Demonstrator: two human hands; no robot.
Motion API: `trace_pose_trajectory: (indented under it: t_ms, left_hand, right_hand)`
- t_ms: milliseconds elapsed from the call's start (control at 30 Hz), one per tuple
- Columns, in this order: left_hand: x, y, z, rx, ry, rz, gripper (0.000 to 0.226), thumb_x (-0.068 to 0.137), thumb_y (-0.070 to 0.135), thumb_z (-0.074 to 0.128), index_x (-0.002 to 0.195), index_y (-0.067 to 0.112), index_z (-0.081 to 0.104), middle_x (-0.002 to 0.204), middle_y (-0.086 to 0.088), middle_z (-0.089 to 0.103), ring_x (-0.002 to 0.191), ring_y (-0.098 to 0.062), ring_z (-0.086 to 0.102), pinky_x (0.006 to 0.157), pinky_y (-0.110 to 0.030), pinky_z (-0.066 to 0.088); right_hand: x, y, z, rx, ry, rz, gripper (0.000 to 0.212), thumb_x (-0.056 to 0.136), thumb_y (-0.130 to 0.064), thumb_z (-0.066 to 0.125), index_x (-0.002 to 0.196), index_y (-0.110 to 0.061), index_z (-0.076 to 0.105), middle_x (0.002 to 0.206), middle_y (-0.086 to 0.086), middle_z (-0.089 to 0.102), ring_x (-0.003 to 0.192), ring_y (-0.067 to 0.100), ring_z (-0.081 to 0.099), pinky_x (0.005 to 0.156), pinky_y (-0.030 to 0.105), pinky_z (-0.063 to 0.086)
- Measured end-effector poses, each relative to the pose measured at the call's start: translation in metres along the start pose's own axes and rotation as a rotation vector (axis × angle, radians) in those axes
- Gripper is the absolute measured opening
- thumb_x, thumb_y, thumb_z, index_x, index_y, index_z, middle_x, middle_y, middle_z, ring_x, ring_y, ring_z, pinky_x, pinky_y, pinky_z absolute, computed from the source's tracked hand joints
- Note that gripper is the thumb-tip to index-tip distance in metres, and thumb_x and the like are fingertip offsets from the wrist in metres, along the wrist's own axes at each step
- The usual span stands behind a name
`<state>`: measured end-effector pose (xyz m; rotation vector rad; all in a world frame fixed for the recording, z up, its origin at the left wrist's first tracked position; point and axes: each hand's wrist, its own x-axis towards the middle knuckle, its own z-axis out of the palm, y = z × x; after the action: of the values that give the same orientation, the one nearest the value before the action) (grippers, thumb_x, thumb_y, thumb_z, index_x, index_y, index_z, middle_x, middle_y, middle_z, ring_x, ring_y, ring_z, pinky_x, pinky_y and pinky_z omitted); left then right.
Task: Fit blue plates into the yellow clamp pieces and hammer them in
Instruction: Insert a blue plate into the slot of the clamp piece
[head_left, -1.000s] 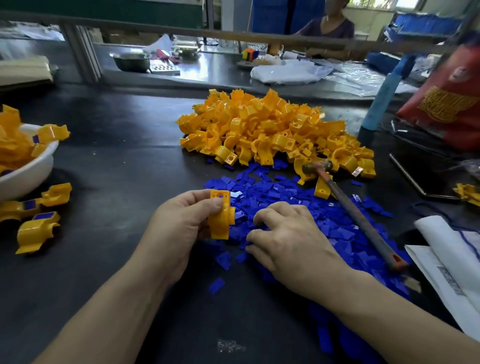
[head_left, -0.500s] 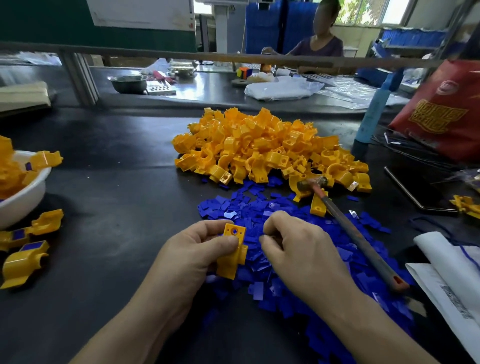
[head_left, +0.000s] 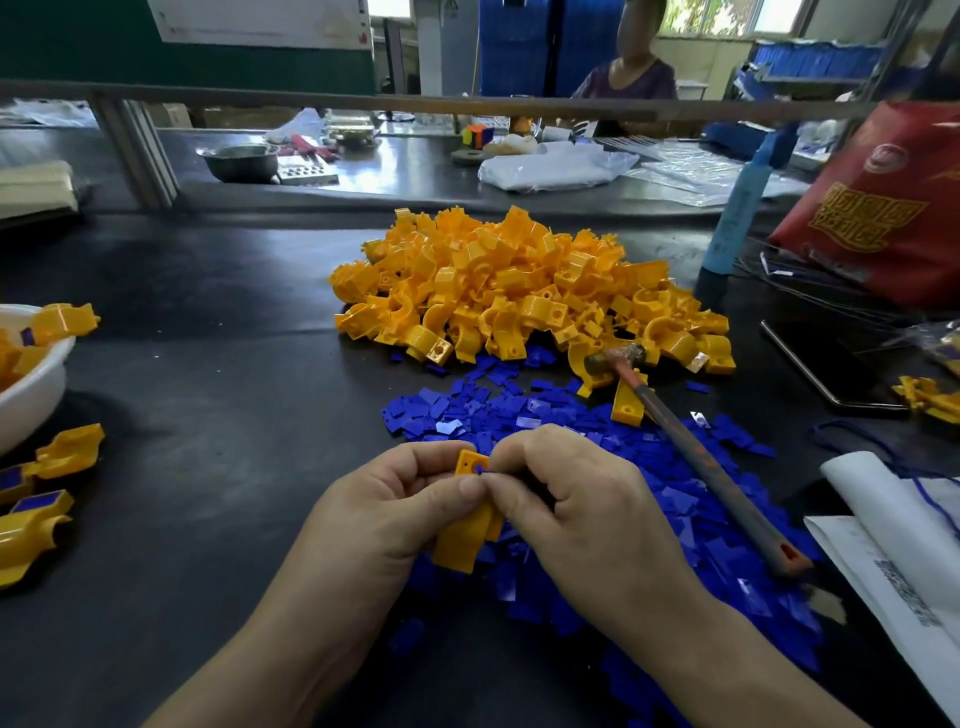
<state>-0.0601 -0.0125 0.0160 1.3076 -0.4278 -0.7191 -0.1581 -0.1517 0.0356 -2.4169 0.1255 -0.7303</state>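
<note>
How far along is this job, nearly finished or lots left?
Early days. Done: a few fitted clamps lie beside the bowl. In hand: the left hand holds a clamp while the right hand pinches a plate against it. Left: a big clamp pile, a plate pile, and the hammer lies untouched.

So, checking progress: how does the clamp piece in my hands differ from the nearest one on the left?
The held clamp piece sits in the left hand; the lying clamp piece rests on the table. The lying one has its blue plate seated; the held one's is pinched by the right hand. Both yellow.
</note>
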Motion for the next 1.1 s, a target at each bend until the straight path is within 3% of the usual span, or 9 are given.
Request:
trace_pose_trajectory:
  t_ms: [233,300,500,633,800,933,1100]
  left_hand:
    - [0.000,0.002,0.000,-0.020,0.004,0.002,0.044,0.061,0.040,0.084,0.101,0.023,0.077,0.096,-0.017,0.076,0.080,-0.028,0.074,0.057,-0.030,0.055]
    - [-0.001,0.002,0.000,-0.011,0.009,-0.005,0.042,0.062,0.036,0.089,0.100,0.024,0.077,0.097,-0.016,0.077,0.082,-0.029,0.075,0.059,-0.031,0.056]
    - [-0.003,0.004,0.002,-0.020,0.012,-0.015,0.036,0.063,0.035,0.079,0.098,0.024,0.077,0.097,-0.018,0.076,0.087,-0.035,0.074,0.062,-0.034,0.059]
    - [-0.005,0.005,0.003,0.028,0.034,-0.002,0.035,0.062,0.035,0.074,0.096,0.026,0.077,0.091,-0.016,0.077,0.079,-0.028,0.074,0.060,-0.032,0.057]
    - [-0.005,0.003,0.005,0.112,0.078,0.034,0.016,0.083,0.023,0.069,0.095,0.029,0.078,0.087,-0.013,0.077,0.075,-0.024,0.073,0.063,-0.036,0.059]
    - [-0.005,0.000,0.005,0.159,0.086,0.059,0.030,0.066,0.044,0.068,0.093,0.036,0.077,0.086,-0.006,0.078,0.079,-0.021,0.075,0.062,-0.031,0.060]
    - [-0.004,0.000,0.005,0.172,0.095,0.090,0.039,0.057,0.052,0.069,0.092,0.036,0.076,0.089,-0.007,0.078,0.082,-0.027,0.075,0.071,-0.046,0.062]
  right_hand:
    - [-0.002,0.001,-0.005,0.182,-0.065,0.098,0.016,0.091,-0.033,0.058,0.103,-0.035,0.068,0.089,-0.015,0.062,0.092,0.004,0.060,0.077,0.020,0.050]
    - [-0.003,-0.001,-0.003,0.240,-0.072,0.146,0.015,0.090,-0.035,0.058,0.101,-0.038,0.068,0.089,-0.016,0.064,0.091,0.002,0.060,0.076,0.018,0.051]
    - [-0.005,-0.006,-0.001,0.202,0.000,0.107,0.014,0.091,-0.033,0.056,0.099,-0.034,0.068,0.087,-0.017,0.062,0.088,0.004,0.061,0.069,0.018,0.052]
    - [-0.006,-0.007,0.003,0.208,0.010,0.134,0.009,0.089,-0.028,0.061,0.093,-0.036,0.063,0.088,-0.017,0.060,0.083,0.004,0.061,0.067,0.018,0.053]
    - [-0.006,-0.006,0.006,0.274,-0.016,0.213,0.012,0.087,-0.032,0.062,0.094,-0.040,0.059,0.088,-0.014,0.062,0.078,0.006,0.062,0.064,0.021,0.055]
    - [-0.005,-0.002,0.005,0.395,-0.022,0.294,0.012,0.084,-0.025,0.068,0.088,-0.037,0.065,0.088,-0.012,0.065,0.083,0.006,0.064,0.068,0.019,0.055]
    - [-0.004,-0.003,0.006,0.601,-0.064,0.383,0.018,0.085,-0.023,0.068,0.092,-0.039,0.065,0.088,-0.010,0.067,0.077,0.008,0.066,0.061,0.017,0.053]
